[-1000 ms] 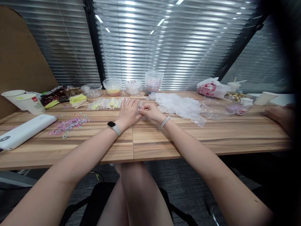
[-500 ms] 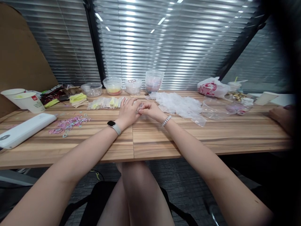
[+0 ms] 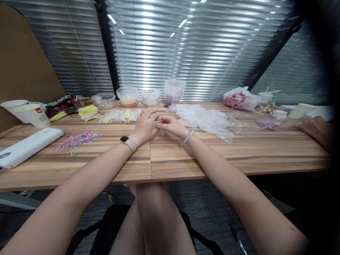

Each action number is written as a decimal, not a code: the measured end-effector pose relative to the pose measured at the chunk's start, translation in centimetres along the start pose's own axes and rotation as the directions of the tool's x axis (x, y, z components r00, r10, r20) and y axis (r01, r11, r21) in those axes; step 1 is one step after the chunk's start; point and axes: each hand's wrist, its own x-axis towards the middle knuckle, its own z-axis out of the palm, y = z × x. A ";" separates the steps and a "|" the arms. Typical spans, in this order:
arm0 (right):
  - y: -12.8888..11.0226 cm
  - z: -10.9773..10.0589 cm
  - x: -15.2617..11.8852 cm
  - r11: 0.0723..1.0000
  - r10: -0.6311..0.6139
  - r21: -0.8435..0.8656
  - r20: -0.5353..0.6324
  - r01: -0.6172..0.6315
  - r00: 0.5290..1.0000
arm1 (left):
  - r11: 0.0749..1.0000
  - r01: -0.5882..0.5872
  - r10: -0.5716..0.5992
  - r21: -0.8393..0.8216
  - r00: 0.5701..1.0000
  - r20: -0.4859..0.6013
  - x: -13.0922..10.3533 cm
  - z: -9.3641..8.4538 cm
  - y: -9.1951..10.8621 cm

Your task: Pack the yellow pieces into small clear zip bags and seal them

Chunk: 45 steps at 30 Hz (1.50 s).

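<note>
My left hand [image 3: 145, 124] and my right hand [image 3: 170, 125] meet above the middle of the table, fingertips together. Pinched between them is a small clear plastic piece [image 3: 158, 121], mostly covered by the fingers; its kind is too small to make out. Just left of my left hand lies a row of small clear packets [image 3: 119, 116] with pale and yellow contents. Beyond my right hand spreads a heap of translucent plastic bags [image 3: 203, 118]. A pile of pink, purple and blue small loops [image 3: 79, 141] rests further left.
Clear plastic tubs [image 3: 127, 96] and a stack of tubs [image 3: 174, 91] line the back edge. At left are a long white device [image 3: 32, 145] and paper cups [image 3: 35, 115]. Another person's hand [image 3: 317, 131] rests at the right, near a clear container [image 3: 243, 122].
My hands stay nearly in place, with slight finger movement around the clear piece. The other person's hand at the right has shifted a little left.
</note>
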 end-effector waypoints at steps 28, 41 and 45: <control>1.6 -0.4 0.3 0.999 -0.021 0.051 0.119 0.015 0.993 | 0.996 -0.035 0.039 0.081 0.998 -0.053 -0.3 -0.4 0.1; 2.1 -0.3 0.2 0.997 0.008 0.078 0.070 -0.014 0.998 | 0.996 -0.019 0.017 0.091 1.000 0.024 -0.3 0.2 -0.3; 1.8 -0.2 0.2 0.999 0.004 0.039 0.092 -0.007 0.996 | 0.996 -0.009 0.007 0.089 1.000 0.027 -0.2 0.3 -0.4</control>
